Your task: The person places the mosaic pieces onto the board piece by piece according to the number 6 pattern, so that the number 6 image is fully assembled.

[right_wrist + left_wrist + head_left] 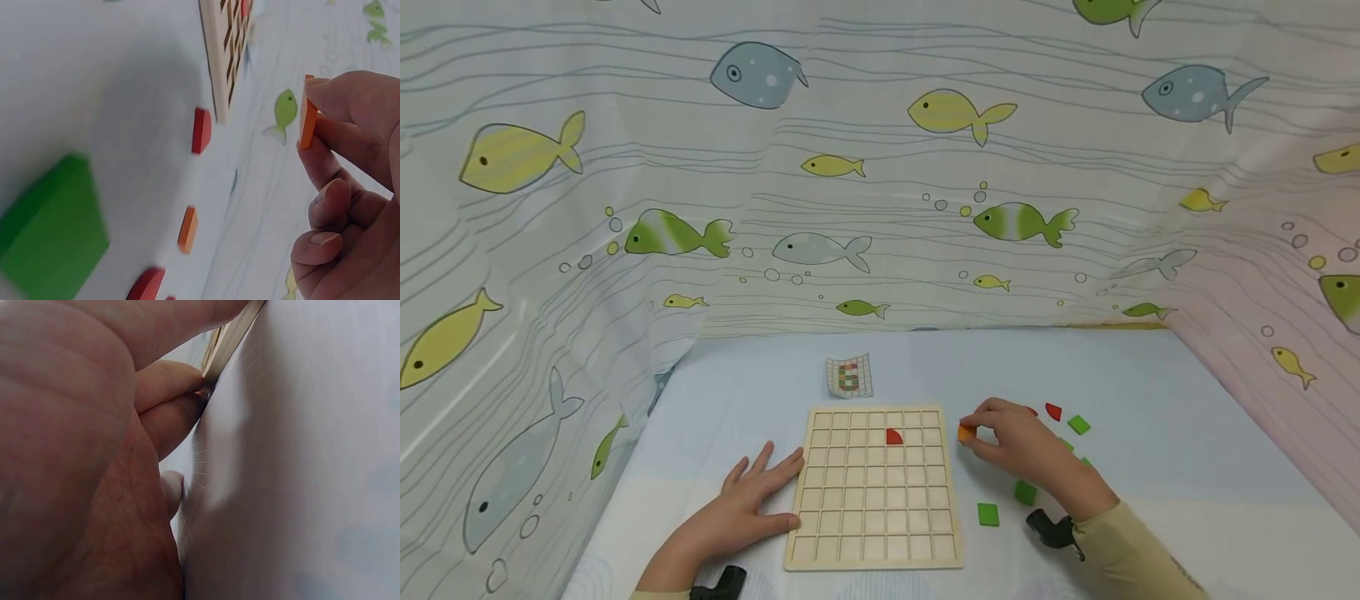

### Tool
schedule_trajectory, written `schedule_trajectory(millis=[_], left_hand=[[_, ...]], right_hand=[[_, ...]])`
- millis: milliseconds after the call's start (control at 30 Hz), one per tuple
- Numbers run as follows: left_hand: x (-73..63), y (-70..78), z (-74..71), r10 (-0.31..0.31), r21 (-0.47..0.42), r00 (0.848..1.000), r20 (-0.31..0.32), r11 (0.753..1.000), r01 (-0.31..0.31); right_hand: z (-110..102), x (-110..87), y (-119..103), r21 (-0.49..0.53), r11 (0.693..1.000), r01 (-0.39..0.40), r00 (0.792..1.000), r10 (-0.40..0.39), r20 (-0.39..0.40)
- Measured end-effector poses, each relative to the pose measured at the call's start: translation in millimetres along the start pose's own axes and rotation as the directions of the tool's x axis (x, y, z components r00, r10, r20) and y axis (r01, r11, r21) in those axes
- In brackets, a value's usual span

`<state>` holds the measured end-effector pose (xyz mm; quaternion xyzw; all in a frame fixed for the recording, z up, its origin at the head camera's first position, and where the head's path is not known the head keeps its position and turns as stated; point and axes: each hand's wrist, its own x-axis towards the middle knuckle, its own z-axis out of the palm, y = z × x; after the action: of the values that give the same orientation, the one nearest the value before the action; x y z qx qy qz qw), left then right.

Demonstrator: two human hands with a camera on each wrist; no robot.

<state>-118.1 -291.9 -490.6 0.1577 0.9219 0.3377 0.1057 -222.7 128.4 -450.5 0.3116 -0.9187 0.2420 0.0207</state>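
A pale wooden grid board lies on the table, with one red quarter-circle tile in a cell of its second row. My left hand rests at the board's left edge, fingers spread and the thumb touching the side. In the left wrist view, the fingertips meet the board's edge. To the right of the board, my right hand pinches an orange tile between thumb and fingers. The right wrist view shows this orange tile held edge-on, raised off the table, with the other fingers curled.
Green square tiles and red tiles lie scattered around and under the right forearm. Another orange tile lies among them. Behind the board is a small pattern card. A fish-print curtain closes off the back and sides.
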Motion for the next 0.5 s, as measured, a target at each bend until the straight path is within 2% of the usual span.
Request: schedule_trajectory(millis=[200, 500], left_hand=[[-0.1, -1.0, -0.3, -0.007, 0.000, 1.000, 0.003, 1.000, 0.007], [-0.9, -1.3, -0.7, 0.011, -0.006, 1.000, 0.004, 1.000, -0.011]], right_hand=[[10, 20.1, -14, -0.011, 0.998, 0.058, 0.998, -0.058, 0.026], [27, 46.8, -35, -0.040, 0.996, 0.084, 0.993, -0.080, 0.086]])
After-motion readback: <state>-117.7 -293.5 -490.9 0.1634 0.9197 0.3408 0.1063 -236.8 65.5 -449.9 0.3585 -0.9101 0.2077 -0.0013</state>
